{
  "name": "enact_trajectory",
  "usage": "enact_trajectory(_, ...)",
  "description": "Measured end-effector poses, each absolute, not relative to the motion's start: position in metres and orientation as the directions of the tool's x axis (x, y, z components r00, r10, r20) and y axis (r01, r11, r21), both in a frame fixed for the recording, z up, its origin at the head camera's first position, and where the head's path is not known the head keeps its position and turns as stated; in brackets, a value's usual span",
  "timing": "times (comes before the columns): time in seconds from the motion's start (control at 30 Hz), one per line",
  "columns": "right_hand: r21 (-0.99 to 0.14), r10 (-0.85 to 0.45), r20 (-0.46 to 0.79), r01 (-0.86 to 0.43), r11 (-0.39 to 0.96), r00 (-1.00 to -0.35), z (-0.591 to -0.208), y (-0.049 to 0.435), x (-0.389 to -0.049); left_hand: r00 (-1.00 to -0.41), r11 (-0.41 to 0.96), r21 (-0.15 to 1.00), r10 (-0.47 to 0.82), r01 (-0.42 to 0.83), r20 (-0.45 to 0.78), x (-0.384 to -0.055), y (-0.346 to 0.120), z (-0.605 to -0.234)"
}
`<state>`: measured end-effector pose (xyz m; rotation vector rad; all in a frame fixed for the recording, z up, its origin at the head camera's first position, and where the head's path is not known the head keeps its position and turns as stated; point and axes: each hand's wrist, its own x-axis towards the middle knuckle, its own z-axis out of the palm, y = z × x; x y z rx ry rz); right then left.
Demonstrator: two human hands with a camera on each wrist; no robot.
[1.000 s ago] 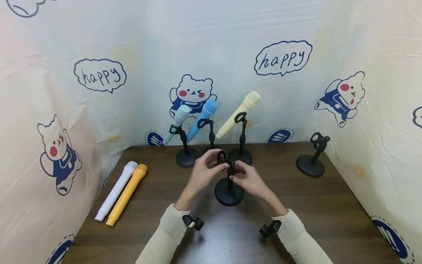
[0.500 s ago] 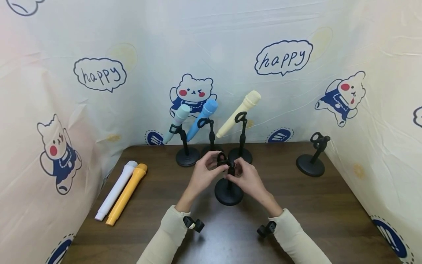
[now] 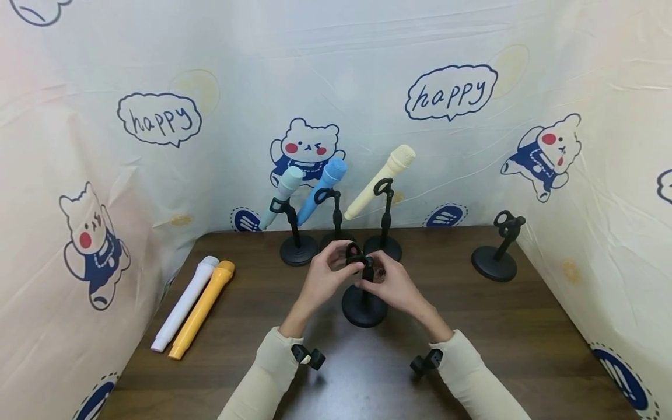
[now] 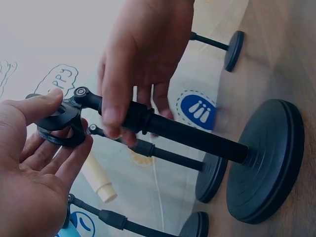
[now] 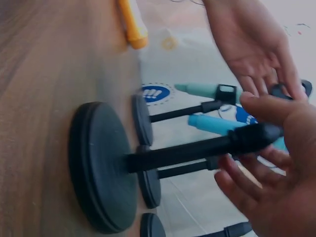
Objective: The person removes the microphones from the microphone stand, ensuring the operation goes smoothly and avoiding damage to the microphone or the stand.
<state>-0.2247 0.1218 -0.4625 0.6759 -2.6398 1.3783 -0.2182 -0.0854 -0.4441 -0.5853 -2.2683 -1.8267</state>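
A black desktop microphone stand [image 3: 364, 312] stands upright on its round base between both hands. My left hand [image 3: 321, 277] pinches the clip [image 4: 61, 118] at its top, thumb on one side and fingers on the other. My right hand [image 3: 398, 286] holds the collar [image 4: 136, 116] near the top of the pole between thumb and fingers. Behind are three similar stands bearing microphones: a teal microphone [image 3: 287, 185], a blue microphone [image 3: 331, 175] and a cream microphone [image 3: 385, 175], all tilted. Part of the blue one's stand is hidden behind my left hand.
On the left of the wooden table [image 3: 252, 303] a white microphone [image 3: 184, 306] and a yellow microphone [image 3: 202, 309] lie side by side. Another black stand [image 3: 496, 262], its clip holding nothing, is at the back right. A printed cloth [image 3: 367, 70] hangs behind and at both sides.
My right hand has shifted slightly left and its fingers have changed position on the stand's collar. My left hand stays at the clip, and the stand keeps its place.
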Motion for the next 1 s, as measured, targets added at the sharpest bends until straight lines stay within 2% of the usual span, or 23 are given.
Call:
enact_trajectory(0.13,-0.812,-0.455,0.260,-0.448,0.374,-0.852,-0.460,0.131,-0.227,-0.906,0.171,0.896,0.192,0.410,0.378,-0.218,-0.086,-0.444)
enact_trajectory(0.27,-0.835,-0.472,0.250,-0.435,0.337,-0.845,-0.460,0.138,-0.228,-0.906,0.170,0.897,0.195,0.408,0.375,-0.219,-0.086,-0.444)
enact_trajectory(0.43,-0.822,-0.419,0.276,-0.439,0.363,-0.865,-0.462,0.138,-0.228,-0.908,0.171,0.900,0.202,0.401,0.366,-0.220,-0.086,-0.446)
enact_trajectory(0.67,-0.797,-0.222,0.285,-0.360,0.486,-0.932,-0.466,0.119,-0.223,-0.909,0.167,0.900,0.191,0.402,0.371,-0.220,-0.086,-0.446)
enact_trajectory(0.8,-0.767,-0.142,0.292,-0.321,0.555,-0.946,-0.467,0.111,-0.220,-0.910,0.175,0.900,0.195,0.400,0.366,-0.219,-0.086,-0.446)
enact_trajectory(0.9,-0.759,-0.140,0.292,-0.318,0.568,-0.946,-0.468,0.110,-0.220,-0.911,0.180,0.900,0.197,0.397,0.362,-0.219,-0.086,-0.445)
enact_trajectory(1.0,-0.764,-0.192,0.271,-0.332,0.554,-0.943,-0.468,0.113,-0.221,-0.912,0.181,0.900,0.198,0.395,0.360,-0.219,-0.086,-0.445)
